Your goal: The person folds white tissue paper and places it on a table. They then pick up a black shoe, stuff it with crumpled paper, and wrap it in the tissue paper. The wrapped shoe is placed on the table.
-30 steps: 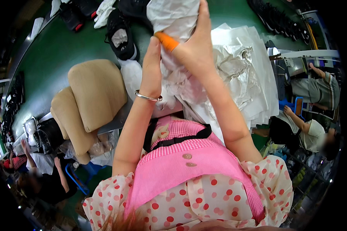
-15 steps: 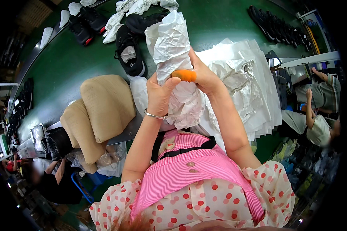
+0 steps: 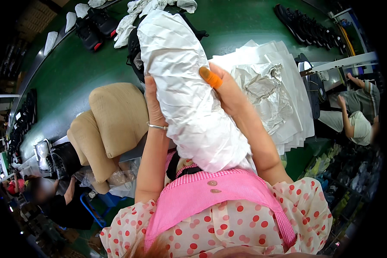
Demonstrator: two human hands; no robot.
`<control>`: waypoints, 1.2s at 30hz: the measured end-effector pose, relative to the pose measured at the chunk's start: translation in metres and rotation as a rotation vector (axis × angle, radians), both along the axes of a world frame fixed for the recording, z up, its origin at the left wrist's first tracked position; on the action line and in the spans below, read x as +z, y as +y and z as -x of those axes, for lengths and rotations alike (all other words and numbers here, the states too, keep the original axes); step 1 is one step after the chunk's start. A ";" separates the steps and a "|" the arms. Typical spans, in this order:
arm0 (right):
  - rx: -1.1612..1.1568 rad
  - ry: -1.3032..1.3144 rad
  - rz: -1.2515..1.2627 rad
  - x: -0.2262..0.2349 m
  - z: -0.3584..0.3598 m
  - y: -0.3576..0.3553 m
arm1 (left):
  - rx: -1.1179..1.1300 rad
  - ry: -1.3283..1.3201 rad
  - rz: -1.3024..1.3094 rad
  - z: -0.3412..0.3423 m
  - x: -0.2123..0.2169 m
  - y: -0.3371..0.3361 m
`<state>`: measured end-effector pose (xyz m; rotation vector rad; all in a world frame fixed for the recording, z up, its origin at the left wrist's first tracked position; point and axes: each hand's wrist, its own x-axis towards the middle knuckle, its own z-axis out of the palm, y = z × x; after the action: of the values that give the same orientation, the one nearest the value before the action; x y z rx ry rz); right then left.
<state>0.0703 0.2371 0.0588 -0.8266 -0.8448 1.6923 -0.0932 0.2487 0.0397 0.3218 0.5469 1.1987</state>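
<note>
Fingers of left hand (image 3: 152,103) curled against left side of long crumpled white paper-wrapped bundle (image 3: 182,86), closed on it. Right hand (image 3: 225,88) grips bundle's right side; orange rubber finger cot (image 3: 211,78) pressed on paper. Bundle held upright between both hands, above green worktable (image 3: 227,26). Just right of right fingers: stack of white tissue sheets (image 3: 279,94). Left of left fingers: tan curved padded forms (image 3: 116,116), bare green surface beyond. Behind fingertips: black shoe (image 3: 135,51), partly hidden by bundle.

Left hand (image 3: 152,101) and right hand (image 3: 225,88) raised together, fingers curled in grip
</note>
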 end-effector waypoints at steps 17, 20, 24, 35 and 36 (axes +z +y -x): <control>0.120 -0.305 0.165 0.026 -0.012 -0.043 | -0.174 0.008 -0.033 -0.001 -0.001 -0.017; 0.081 -0.169 0.145 0.032 -0.009 -0.042 | -0.228 0.031 -0.103 0.001 0.006 -0.016; -0.076 -0.354 0.132 0.035 -0.016 -0.040 | -0.313 0.239 0.147 0.001 0.013 -0.003; -0.075 -0.772 -0.110 0.043 -0.016 -0.015 | -0.114 0.150 0.024 0.004 0.006 -0.005; -0.028 -0.634 -0.210 0.027 -0.018 -0.019 | -0.060 0.131 -0.021 0.008 0.007 0.002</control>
<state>0.0881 0.2183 0.0857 -1.2421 -1.4013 1.2892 -0.1008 0.2508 0.0470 0.4335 0.6342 1.1316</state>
